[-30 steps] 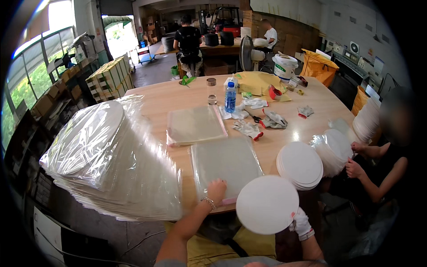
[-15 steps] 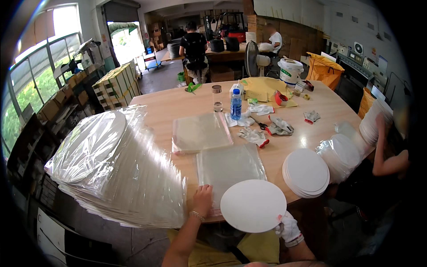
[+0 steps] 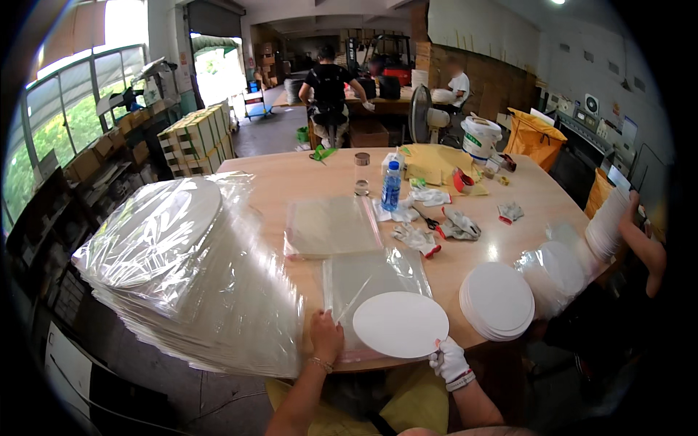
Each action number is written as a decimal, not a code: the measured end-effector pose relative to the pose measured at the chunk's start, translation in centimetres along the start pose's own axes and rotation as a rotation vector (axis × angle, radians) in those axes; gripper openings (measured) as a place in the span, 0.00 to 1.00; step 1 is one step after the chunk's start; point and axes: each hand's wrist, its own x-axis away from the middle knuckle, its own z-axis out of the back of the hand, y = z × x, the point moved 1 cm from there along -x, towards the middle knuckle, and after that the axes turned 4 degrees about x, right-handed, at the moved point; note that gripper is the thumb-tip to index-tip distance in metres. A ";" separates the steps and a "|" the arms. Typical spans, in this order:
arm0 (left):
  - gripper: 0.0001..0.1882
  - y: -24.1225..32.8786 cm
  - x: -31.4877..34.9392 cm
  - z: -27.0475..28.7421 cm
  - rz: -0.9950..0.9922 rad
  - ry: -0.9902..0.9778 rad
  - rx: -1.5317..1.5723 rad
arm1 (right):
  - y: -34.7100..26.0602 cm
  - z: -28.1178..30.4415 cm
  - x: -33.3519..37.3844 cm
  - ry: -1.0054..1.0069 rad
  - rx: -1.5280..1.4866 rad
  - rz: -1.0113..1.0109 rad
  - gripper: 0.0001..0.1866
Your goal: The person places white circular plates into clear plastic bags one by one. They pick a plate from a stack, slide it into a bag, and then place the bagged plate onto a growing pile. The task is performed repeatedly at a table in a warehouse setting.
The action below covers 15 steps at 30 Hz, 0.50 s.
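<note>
My right hand [image 3: 450, 360], in a white glove, grips the lower right rim of a white round board [image 3: 401, 325], which tilts over the clear plastic bags [image 3: 342, 291] at the table's front edge. At the left side of these bags, my bare left hand [image 3: 326, 337] has its fingers closed on the top bag, whose film is raised and creased. A stack of white round boards [image 3: 496, 298] lies to the right. On the left rises a large pile of bagged round boards [image 3: 167, 240].
Behind the front bags lies another bag stack [image 3: 331, 227]. Farther back are a blue-capped water bottle [image 3: 390, 186], a drinking glass [image 3: 362, 174], scissors [image 3: 432, 223], work gloves [image 3: 459, 224] and a white bucket [image 3: 480, 138]. A co-worker's arm [image 3: 646, 240] holds stacked boards at right.
The round board has moved slightly left and away from me, over the bags. My left hand has shifted a little, and the top bag's film now lifts. The co-worker's boards are tilted differently.
</note>
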 end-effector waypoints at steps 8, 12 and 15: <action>0.13 -0.3 -1.1 -0.8 0.846 -0.482 1.138 | 1.4 -3.7 -2.5 0.094 -0.212 0.030 0.05; 0.11 3.1 -0.2 -1.9 0.524 -0.134 1.039 | 2.0 -4.8 -3.2 0.197 -0.271 0.052 0.04; 0.11 3.6 2.2 -8.8 0.325 0.320 1.299 | 2.9 -5.6 -4.0 0.172 -0.335 0.024 0.02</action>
